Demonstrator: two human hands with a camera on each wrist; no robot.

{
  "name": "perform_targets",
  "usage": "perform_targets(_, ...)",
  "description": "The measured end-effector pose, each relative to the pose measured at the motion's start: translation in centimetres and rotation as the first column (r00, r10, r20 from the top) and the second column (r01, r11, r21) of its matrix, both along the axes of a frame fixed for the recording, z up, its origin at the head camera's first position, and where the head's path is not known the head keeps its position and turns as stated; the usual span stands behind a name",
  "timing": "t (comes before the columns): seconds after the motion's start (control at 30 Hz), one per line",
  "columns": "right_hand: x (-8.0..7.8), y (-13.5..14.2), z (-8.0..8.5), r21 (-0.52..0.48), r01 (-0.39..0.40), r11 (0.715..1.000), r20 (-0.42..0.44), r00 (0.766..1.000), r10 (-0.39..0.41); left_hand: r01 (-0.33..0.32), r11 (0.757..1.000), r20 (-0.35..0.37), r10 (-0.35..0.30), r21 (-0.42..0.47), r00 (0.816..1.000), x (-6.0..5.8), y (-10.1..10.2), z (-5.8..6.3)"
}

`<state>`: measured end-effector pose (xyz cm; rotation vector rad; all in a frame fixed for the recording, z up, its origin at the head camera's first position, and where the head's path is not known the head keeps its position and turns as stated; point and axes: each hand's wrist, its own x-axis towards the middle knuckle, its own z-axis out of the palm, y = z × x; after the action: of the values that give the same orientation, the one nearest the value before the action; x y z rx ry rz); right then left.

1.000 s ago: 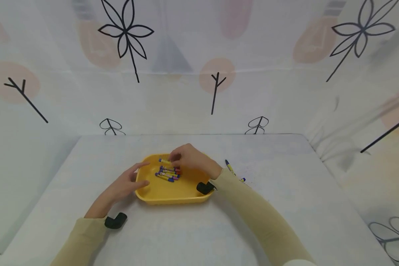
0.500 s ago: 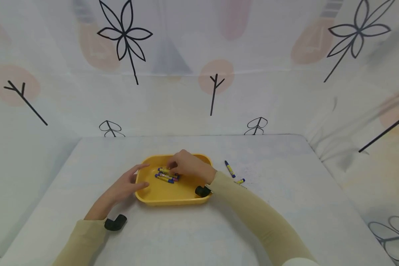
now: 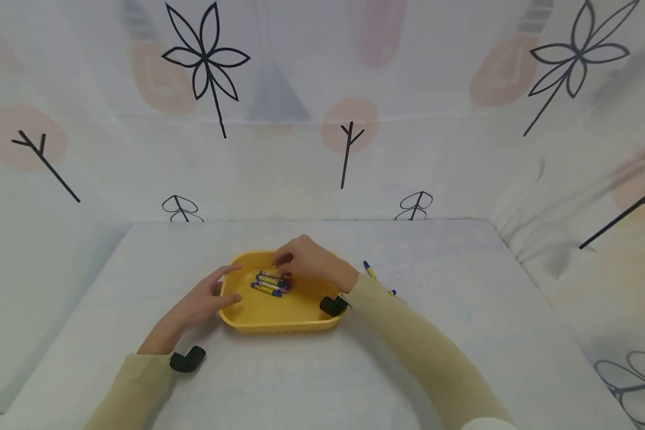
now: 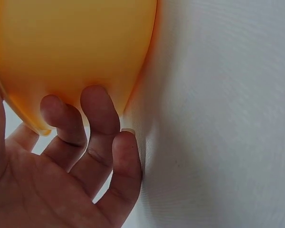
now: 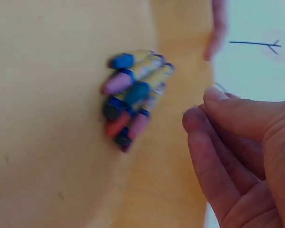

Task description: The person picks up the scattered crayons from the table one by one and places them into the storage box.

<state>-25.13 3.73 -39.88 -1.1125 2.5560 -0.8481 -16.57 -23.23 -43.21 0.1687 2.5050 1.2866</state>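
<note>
A yellow tray (image 3: 269,315) sits on the table, with several crayons (image 3: 269,286) bunched side by side in its left half. My left hand (image 3: 196,303) holds the tray's left end, thumb and index finger over the rim; in the left wrist view the other fingers (image 4: 100,111) bend against the outer wall. Above the tray's far side, beside the bunch, is my right hand (image 3: 312,261). Its thumb and fingertips (image 5: 217,96) come close together in the right wrist view, with no crayon visible between them. Blue, pink, green and red crayon tips (image 5: 136,94) show there, somewhat blurred.
Right of the tray, a crayon (image 3: 369,270) lies on the white table (image 3: 451,334); another (image 3: 392,292) is partly hidden by my right sleeve. A patterned cloth (image 3: 301,161) hangs behind the table's far edge.
My right hand has brought a crayon from the tray's far side down to the bunch and let go, then lifted slightly away. My left hand has stayed on the rim.
</note>
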Motion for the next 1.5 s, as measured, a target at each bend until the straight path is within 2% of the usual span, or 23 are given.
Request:
perform_targets(0.2, 0.4, 3.9, 1.8, -0.080, 0.022, 0.997, -0.026, 0.999, -0.024, 0.003, 1.000, -0.002, -0.003, -0.001, 1.000, -0.1, 0.2, -0.1)
perform_targets(0.4, 0.9, 9.3, 2.0, -0.143, 0.119, 0.982, -0.032, 0.992, -0.125, 0.009, 1.000, -0.001, -0.009, 0.007, 1.000, -0.2, 0.2, 0.3)
perform_targets(0.53, 1.9, 13.1, 1.5, -0.147, 0.201, 0.969, -0.063, 0.975, -0.211, 0.012, 1.000, 0.001, -0.012, -0.003, 1.000, -0.4, 0.3, 0.4)
perform_targets(0.7, 3.5, 17.6, 0.0, -0.094, 0.305, 0.948, -0.039, 0.950, -0.310, 0.005, 1.000, 0.005, -0.005, -0.012, 1.000, -0.5, 0.5, 0.4)
perform_targets(0.87, 5.1, 21.0, -1.6, -0.028, 0.340, 0.940, 0.010, 0.940, -0.340, 0.002, 1.000, 0.002, -0.002, -0.019, 1.000, -0.5, 0.5, 0.2)
perform_targets(1.03, 6.1, 22.5, -2.6, 0.009, 0.304, 0.953, 0.075, 0.950, -0.304, 0.008, 1.000, -0.006, -0.008, -0.023, 1.000, -0.4, 0.4, 0.2)
perform_targets(1.23, 6.3, 22.1, -2.9, 0.021, 0.254, 0.967, 0.099, 0.962, -0.255, 0.014, 1.000, -0.012, -0.014, -0.010, 1.000, -0.3, 0.2, 0.1)
perform_targets(1.5, 5.8, 21.2, -3.5, 0.086, 0.285, 0.955, 0.075, 0.954, -0.291, 0.013, 1.000, -0.009, -0.013, 0.001, 1.000, -0.2, 0.0, -0.1)
